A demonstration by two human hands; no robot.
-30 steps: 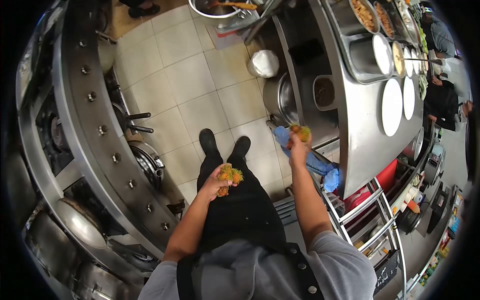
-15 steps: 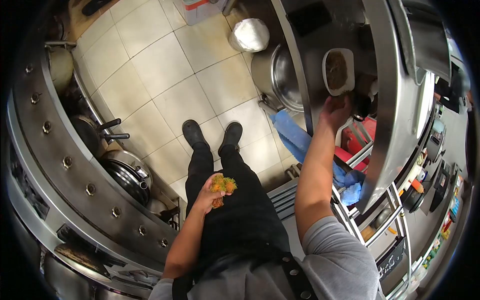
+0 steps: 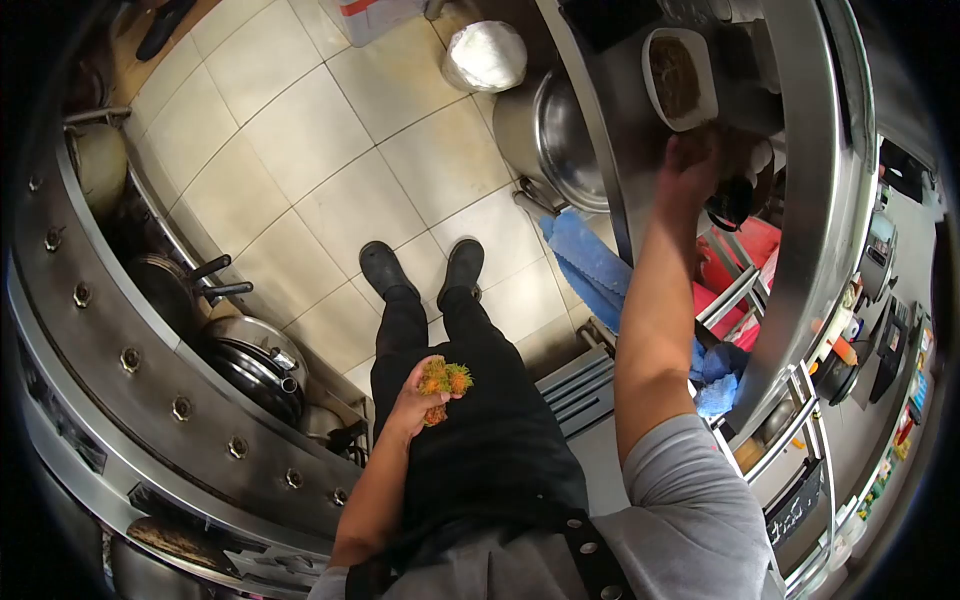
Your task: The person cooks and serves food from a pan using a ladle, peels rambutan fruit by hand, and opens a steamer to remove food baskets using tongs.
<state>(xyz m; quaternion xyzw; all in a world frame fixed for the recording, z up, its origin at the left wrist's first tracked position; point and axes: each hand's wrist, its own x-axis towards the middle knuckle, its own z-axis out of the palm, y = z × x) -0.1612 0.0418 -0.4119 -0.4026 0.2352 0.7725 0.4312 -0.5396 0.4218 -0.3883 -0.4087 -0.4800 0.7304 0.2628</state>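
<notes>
In my left hand (image 3: 412, 402), held in front of the dark apron, is a small bunch of rambutans (image 3: 446, 379), with orange-red skins and green-yellow spines. The fingers are closed round them. My right hand (image 3: 690, 172) reaches in under the steel counter to a shaded shelf. Just beyond its fingertips stands a white oblong dish (image 3: 688, 122) with brown contents (image 3: 676, 76). Shadow and blur obscure the right fingers, so I cannot tell whether they grip anything. Beside this hand is a dark, shiny object (image 3: 731, 203) of unclear kind.
The steel counter edge (image 3: 806, 190) runs above my right forearm. Blue cloths (image 3: 590, 262) hang below the shelf, near a large steel pot (image 3: 568, 140). A white-covered container (image 3: 485, 57) stands on the tiled floor. Pans with black handles (image 3: 226, 289) sit under the stove at left.
My right hand has moved farther in along the shelf, and the view has shifted slightly. The left hand keeps its hold on the rambutans.
</notes>
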